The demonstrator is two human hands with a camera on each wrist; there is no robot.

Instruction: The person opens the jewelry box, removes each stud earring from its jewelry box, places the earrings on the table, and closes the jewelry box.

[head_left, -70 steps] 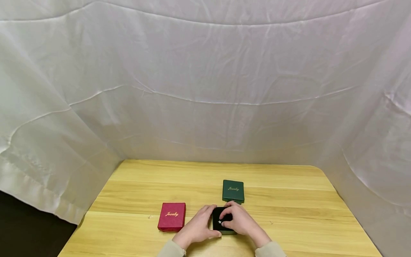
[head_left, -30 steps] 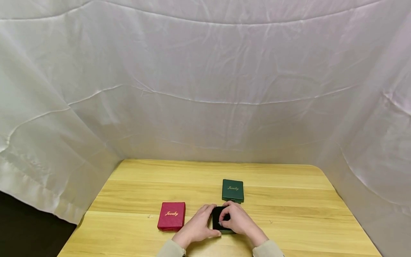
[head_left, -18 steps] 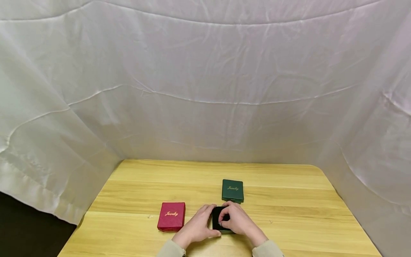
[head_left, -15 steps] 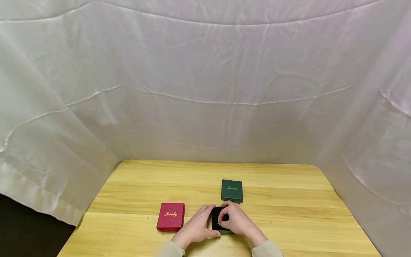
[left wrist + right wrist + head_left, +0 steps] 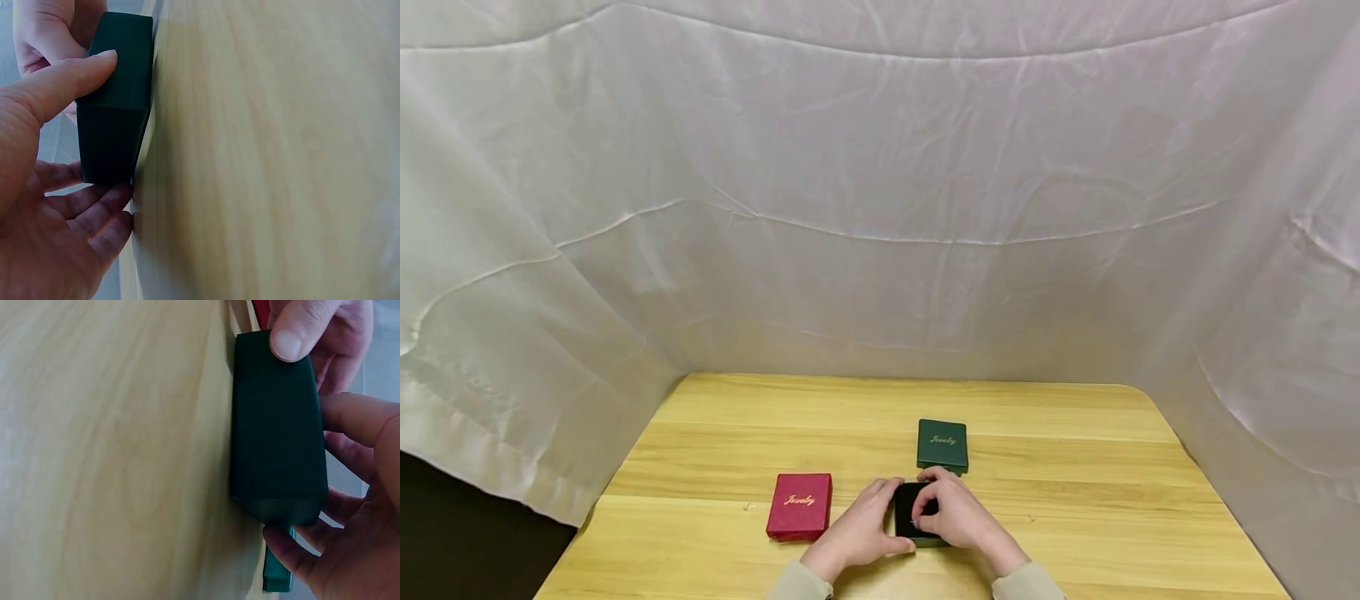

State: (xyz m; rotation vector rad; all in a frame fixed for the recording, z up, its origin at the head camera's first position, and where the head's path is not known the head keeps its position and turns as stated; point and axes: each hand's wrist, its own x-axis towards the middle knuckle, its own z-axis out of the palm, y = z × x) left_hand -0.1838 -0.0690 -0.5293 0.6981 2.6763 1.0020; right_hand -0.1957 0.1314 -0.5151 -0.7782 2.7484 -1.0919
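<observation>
An open green jewelry box base (image 5: 932,542) with a black pad (image 5: 904,502) inside stands on the table near its front. My left hand (image 5: 863,527) grips it from the left, thumb on the near wall, as the left wrist view shows, and fingers along the side. Over the pad, the thumb and index finger of my right hand (image 5: 953,510) pinch a tiny silver star-shaped piece of jewelry (image 5: 914,522), mostly hidden by the fingertips. Its other fingers reach the box's far right edge. Just behind lies the green lid (image 5: 943,443), lettered "Jewelry" in gold.
A red jewelry box (image 5: 800,505), its lid on, sits left of my hands. Two tiny thin bits lie on the wooden table (image 5: 1075,467), one beside the red box and one right of my right hand. Pale curtains hang around the back and sides.
At first the silver star showed on the pad beside my right fingertips; those fingertips have since come together on it. My left hand and the boxes have stayed put.
</observation>
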